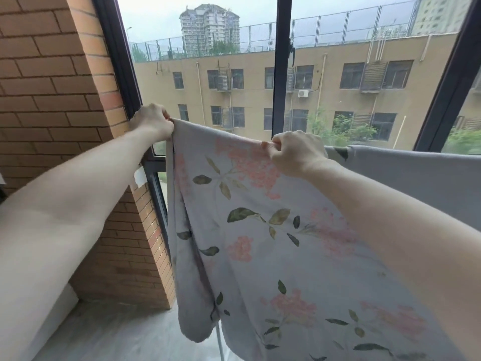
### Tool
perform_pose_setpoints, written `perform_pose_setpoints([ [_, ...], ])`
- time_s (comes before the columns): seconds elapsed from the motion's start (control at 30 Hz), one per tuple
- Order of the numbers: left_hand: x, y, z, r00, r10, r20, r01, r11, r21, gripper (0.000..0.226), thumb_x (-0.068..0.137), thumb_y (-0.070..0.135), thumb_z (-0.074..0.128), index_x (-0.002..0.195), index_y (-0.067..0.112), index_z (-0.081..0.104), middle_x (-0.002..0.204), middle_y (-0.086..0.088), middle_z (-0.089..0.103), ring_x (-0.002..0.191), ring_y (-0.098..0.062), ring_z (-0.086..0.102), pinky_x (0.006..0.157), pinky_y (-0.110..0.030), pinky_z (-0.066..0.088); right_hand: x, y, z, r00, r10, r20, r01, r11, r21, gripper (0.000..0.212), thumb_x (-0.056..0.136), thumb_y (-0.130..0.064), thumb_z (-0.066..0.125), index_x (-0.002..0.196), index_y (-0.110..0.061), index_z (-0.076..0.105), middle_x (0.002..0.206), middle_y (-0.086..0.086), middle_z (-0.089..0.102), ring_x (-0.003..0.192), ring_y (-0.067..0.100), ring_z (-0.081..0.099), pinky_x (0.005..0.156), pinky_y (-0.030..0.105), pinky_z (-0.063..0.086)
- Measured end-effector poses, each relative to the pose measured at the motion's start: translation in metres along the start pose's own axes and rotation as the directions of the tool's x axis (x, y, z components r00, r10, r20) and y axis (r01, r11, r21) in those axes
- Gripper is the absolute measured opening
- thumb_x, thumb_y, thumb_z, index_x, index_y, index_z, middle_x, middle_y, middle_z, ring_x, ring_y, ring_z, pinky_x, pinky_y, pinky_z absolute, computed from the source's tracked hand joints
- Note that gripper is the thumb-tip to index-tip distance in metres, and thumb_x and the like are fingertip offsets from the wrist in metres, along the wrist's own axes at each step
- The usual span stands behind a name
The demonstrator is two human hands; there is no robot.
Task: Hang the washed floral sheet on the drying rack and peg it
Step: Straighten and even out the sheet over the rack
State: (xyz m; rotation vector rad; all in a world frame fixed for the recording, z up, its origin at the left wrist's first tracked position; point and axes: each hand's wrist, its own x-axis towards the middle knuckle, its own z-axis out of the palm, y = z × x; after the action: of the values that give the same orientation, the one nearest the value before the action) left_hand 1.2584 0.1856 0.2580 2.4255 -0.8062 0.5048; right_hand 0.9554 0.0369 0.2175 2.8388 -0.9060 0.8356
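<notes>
the left hand (153, 122) pinches the top corner of the floral sheet (260, 230) close to the window frame (119, 61), and the right hand (296, 152) grasps the same top edge further from that frame, so the cloth is stretched between them. the sheet hangs down in front of the window; the drying rack is mostly hidden under it, only a thin leg (220, 342) shows below. i think the spreading step is in hand, and next it needs pegs, which i cannot see here.
</notes>
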Motion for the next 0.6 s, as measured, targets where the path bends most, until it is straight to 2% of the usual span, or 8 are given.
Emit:
perform_pose_setpoints([
  [0.17, 0.046, 0.059, -0.014, 0.993, -0.043, -0.107, 0.019, 0.977, -0.213, 0.024, 0.094, 0.015, 0.058, 0.112, 0.018, 0.074, 0.122, -0.012, 0.071, 0.114, -0.033, 0.067, 0.096, -0.037, 0.054, 0.01, -0.003, -0.001, 0.999, 0.008, 0.049, -0.007, 1.0, -0.005, 0.057, 0.104, -0.056, 0.038, 0.066, -0.021, 0.059, 0.067, -0.002, 0.063, 0.066, 0.018, 0.059, 0.06, 0.031, 0.033],
  [0.23, 0.056, 0.077, -0.008, 0.998, -0.048, -0.043, 0.035, 0.962, -0.27, 0.023, 0.096, 0.015, 0.058, 0.113, 0.018, 0.074, 0.123, -0.011, 0.071, 0.113, -0.031, 0.067, 0.096, -0.035, 0.055, 0.01, -0.003, -0.001, 0.999, 0.003, 0.05, -0.003, 1.0, 0.001, 0.057, 0.105, -0.056, 0.036, 0.066, -0.021, 0.059, 0.069, -0.002, 0.063, 0.067, 0.018, 0.059, 0.061, 0.032, 0.034],
  [0.3, 0.057, 0.086, 0.012, 0.991, -0.005, 0.131, 0.041, 0.96, -0.275, 0.026, 0.097, 0.015, 0.058, 0.118, 0.015, 0.073, 0.122, -0.013, 0.071, 0.106, -0.031, 0.069, 0.094, -0.037, 0.058, 0.01, -0.001, 0.001, 0.999, 0.007, 0.039, -0.007, 1.0, -0.011, 0.056, 0.105, -0.055, 0.037, 0.067, -0.021, 0.061, 0.071, -0.002, 0.064, 0.069, 0.019, 0.06, 0.064, 0.034, 0.036],
  [0.4, 0.049, 0.074, 0.052, 0.865, 0.018, 0.502, 0.065, 0.987, -0.147, 0.034, 0.094, 0.015, 0.059, 0.126, 0.005, 0.068, 0.12, -0.016, 0.071, 0.103, -0.033, 0.072, 0.094, -0.048, 0.061, 0.011, 0.001, 0.003, 0.999, 0.017, 0.041, -0.014, 0.998, -0.056, 0.054, 0.105, -0.054, 0.036, 0.073, -0.022, 0.065, 0.076, -0.002, 0.066, 0.074, 0.021, 0.06, 0.066, 0.035, 0.036],
  [0.47, 0.042, 0.054, 0.073, 0.678, -0.031, 0.734, 0.082, 0.996, -0.034, 0.042, 0.097, 0.017, 0.063, 0.136, 0.001, 0.059, 0.133, -0.019, 0.065, 0.118, -0.036, 0.066, 0.104, -0.052, 0.054, 0.011, 0.004, 0.003, 0.998, 0.02, 0.053, -0.015, 0.996, -0.083, 0.058, 0.105, -0.058, 0.033, 0.071, -0.021, 0.064, 0.076, -0.001, 0.065, 0.071, 0.021, 0.059, 0.063, 0.034, 0.036],
  [0.53, 0.029, 0.039, 0.08, 0.52, -0.023, 0.854, 0.198, 0.976, -0.094, 0.042, 0.103, 0.012, 0.058, 0.143, 0.006, 0.051, 0.142, -0.017, 0.059, 0.127, -0.037, 0.06, 0.111, -0.052, 0.048, 0.011, 0.007, 0.0, 0.998, 0.04, 0.058, -0.034, 0.994, -0.105, 0.062, 0.105, -0.06, 0.031, 0.065, -0.02, 0.058, 0.074, 0.0, 0.064, 0.067, 0.019, 0.056, 0.058, 0.031, 0.032],
  [0.57, 0.024, 0.034, 0.081, 0.531, -0.001, 0.847, 0.24, 0.959, -0.15, 0.039, 0.102, 0.01, 0.058, 0.141, 0.007, 0.053, 0.137, -0.017, 0.062, 0.125, -0.036, 0.061, 0.109, -0.051, 0.049, 0.011, 0.008, -0.001, 0.997, 0.046, 0.063, -0.039, 0.994, -0.106, 0.063, 0.105, -0.06, 0.03, 0.063, -0.02, 0.056, 0.073, 0.0, 0.063, 0.065, 0.018, 0.054, 0.057, 0.031, 0.03],
  [0.6, 0.02, 0.028, 0.082, 0.587, 0.015, 0.809, 0.26, 0.944, -0.206, 0.036, 0.1, 0.012, 0.061, 0.136, 0.006, 0.059, 0.129, -0.015, 0.067, 0.118, -0.034, 0.065, 0.105, -0.049, 0.052, 0.01, 0.008, -0.001, 0.997, 0.045, 0.067, -0.038, 0.994, -0.101, 0.064, 0.105, -0.061, 0.03, 0.062, -0.02, 0.054, 0.073, 0.0, 0.063, 0.064, 0.018, 0.054, 0.057, 0.031, 0.03],
])
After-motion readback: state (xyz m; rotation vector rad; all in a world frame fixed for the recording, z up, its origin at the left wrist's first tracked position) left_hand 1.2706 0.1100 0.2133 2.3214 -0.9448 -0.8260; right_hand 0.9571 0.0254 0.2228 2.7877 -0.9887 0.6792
